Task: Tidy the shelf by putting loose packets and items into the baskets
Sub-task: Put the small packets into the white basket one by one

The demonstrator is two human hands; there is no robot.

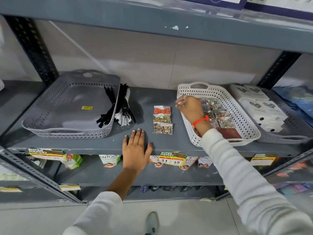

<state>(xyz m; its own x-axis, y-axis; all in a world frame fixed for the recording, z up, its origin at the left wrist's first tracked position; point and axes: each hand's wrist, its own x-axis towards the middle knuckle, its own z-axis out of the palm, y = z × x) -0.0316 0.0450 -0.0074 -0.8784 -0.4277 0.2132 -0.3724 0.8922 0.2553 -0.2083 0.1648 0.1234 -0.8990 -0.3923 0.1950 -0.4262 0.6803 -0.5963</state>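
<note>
Now my right hand (189,106) hovers half-curled, holding nothing, over the white basket (243,119). Three loose packets (163,119) lie just left of it, their row running away from me. My left hand (135,150) rests flat, nearer them.

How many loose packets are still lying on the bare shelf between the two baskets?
3, in a short column on the shelf: an orange-bead packet at the back, a gold one in the middle, a purple-and-gold one nearest. More packets already fill the white basket.

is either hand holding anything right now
Left hand holds nothing, flat on the shelf. Right hand, over the white basket: cannot tell.
</note>
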